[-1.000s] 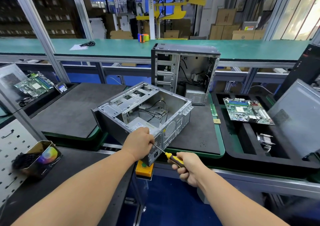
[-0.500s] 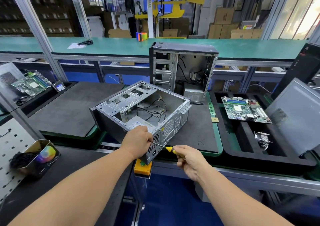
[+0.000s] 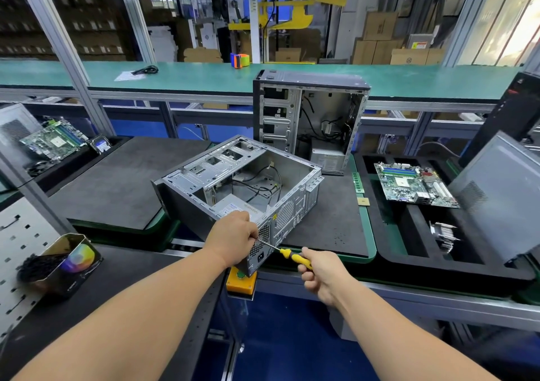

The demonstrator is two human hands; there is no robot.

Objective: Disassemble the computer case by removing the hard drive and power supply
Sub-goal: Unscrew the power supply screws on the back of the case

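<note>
No brand or label sharp enough to read; only a pale sticker on the power supply (image 3: 233, 208), print blurred. Dark foam mat (image 3: 330, 220) on a green-edged desk (image 3: 368, 234), long green conveyor bench (image 3: 190, 74) behind, glass partitions and stacked cardboard boxes (image 3: 380, 41) beyond.

Two computer cases: one open case (image 3: 204, 190) lying on its side at the near edge of the mat, power supply seated in its near rear corner; a second case (image 3: 309, 117) upright behind it. Two motherboards: one (image 3: 415, 185) in the black tray (image 3: 409, 258) to the right, one (image 3: 54, 141) far left.

Left hand (image 3: 233, 237) resting over the near rear corner of the open case, fingers curled down on it. Right hand (image 3: 320, 272) wrapped round the yellow screwdriver (image 3: 293, 256), fingers closed on the handle, tip against the rear panel beside the left hand. No hard drive clearly made out.
</note>
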